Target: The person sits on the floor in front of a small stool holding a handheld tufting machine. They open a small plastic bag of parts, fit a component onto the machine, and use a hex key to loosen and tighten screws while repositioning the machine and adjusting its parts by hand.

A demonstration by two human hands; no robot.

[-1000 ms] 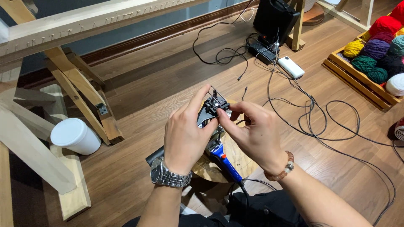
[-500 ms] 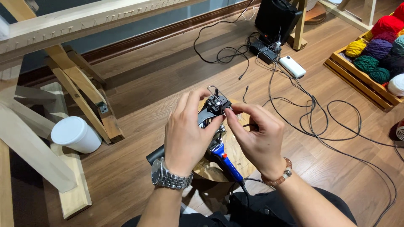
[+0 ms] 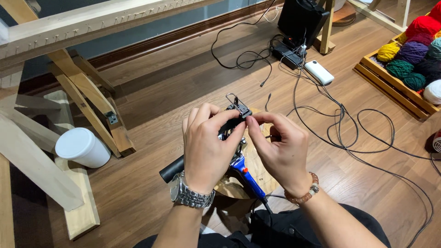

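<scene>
1. Little has shifted since the earlier frames: both hands sit at about the same spot above the floor, while the right hand's fingertips have closed in on the tool's head, where a second ago they stood slightly apart from it.
2. That closing-in suggests fine work at the tip is under way rather than any repositioning of the tool.
3. Held at mid-frame is a hand-held power tool (image 3: 234,138), its black head with a wire loop uppermost and its blue handle and cord trailing down toward the person's lap.
4. Its long axis runs roughly from lower right to upper left, tilted, with the working end pointing up and away from the person; a black side grip (image 3: 171,169) juts out to the left below the wrist.
5. The left hand (image 3: 209,147) is clenched around the tool's body, thumb up by the head.
6. The right hand (image 3: 280,144) pinches at the head with thumb and forefinger; what it grips is too small to tell.
7. Beneath lies a round wooden piece (image 3: 259,177).
8. Farther out: a white tub (image 3: 82,147), a wooden frame (image 3: 92,105), black cables (image 3: 340,133) and a crate of yarn balls (image 3: 409,64).
</scene>
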